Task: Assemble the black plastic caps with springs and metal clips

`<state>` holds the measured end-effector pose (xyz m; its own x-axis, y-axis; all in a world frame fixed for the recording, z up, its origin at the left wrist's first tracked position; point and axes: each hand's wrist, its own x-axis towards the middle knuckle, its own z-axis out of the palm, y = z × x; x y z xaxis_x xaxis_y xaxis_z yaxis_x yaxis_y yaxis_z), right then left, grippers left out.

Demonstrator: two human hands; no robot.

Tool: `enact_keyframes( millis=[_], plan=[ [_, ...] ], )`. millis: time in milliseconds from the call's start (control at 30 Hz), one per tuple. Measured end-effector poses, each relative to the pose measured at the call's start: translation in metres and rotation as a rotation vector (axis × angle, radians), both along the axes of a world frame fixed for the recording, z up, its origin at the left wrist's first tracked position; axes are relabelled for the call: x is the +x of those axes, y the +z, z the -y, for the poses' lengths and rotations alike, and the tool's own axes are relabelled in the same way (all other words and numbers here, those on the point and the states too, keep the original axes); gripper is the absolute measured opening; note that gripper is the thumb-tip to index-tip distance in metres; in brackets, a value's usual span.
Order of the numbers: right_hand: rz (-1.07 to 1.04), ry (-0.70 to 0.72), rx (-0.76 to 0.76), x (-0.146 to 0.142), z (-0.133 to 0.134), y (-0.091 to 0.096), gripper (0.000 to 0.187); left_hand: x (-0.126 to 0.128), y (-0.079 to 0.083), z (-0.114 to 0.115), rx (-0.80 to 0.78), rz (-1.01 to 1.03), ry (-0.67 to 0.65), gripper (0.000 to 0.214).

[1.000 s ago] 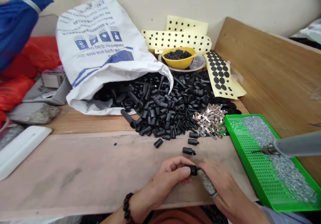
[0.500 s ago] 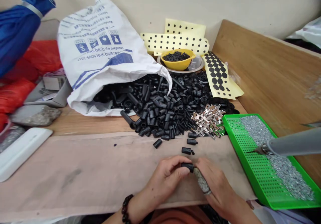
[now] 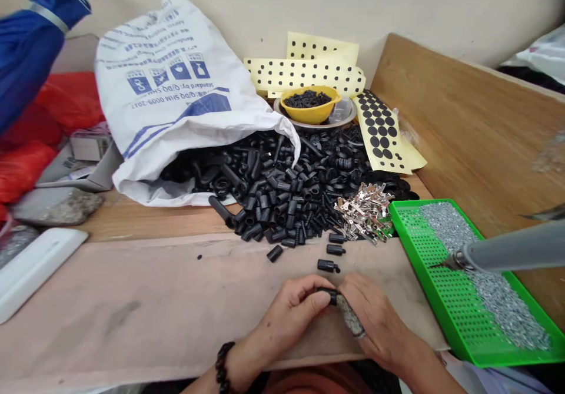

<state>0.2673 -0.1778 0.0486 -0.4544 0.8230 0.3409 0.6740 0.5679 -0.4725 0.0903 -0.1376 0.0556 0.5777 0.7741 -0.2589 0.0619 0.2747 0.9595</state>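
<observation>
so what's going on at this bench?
A person is working on a small black cylinder: the left hand pinches it, and the right hand is at its other end. Three similar pieces lie just beyond the hands. Behind them, a pile of black parts spreads from a white sack. A grey tool points over the green tray of silvery bits.

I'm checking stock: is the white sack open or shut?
Open: the white sack gapes at its front, with black parts visible inside it and heaped outside.
</observation>
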Motion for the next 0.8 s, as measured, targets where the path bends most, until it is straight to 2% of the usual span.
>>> enact_keyframes(
  millis=[133, 300, 433, 533, 667, 800],
  plan=[
    [0.065, -0.029, -0.018, 0.001, -0.002, -0.002, 0.023, 0.001, -0.005, -0.001, 0.073, -0.041, -0.002, 0.019],
    [0.156, -0.083, 0.013, 0.005, -0.001, 0.001, 0.03, 0.006, -0.004, -0.004, 0.347, -0.192, -0.022, 0.018],
    [0.234, -0.095, 0.034, 0.018, 0.007, -0.007, 0.052, 0.008, -0.008, -0.001, 0.562, -0.359, -0.051, 0.018],
    [0.235, -0.157, 0.033, 0.029, 0.003, -0.006, 0.065, 0.007, -0.013, 0.004, 0.69, -0.452, -0.077, 0.019],
    [0.172, -0.275, -0.069, 0.029, -0.025, 0.014, 0.053, 0.0, -0.011, 0.0, 0.828, -0.487, -0.087, 0.019],
    [0.103, -0.327, -0.11, 0.024, -0.05, 0.029, 0.043, -0.001, 0.002, -0.027, 0.976, -0.574, -0.086, 0.016]
  ],
)
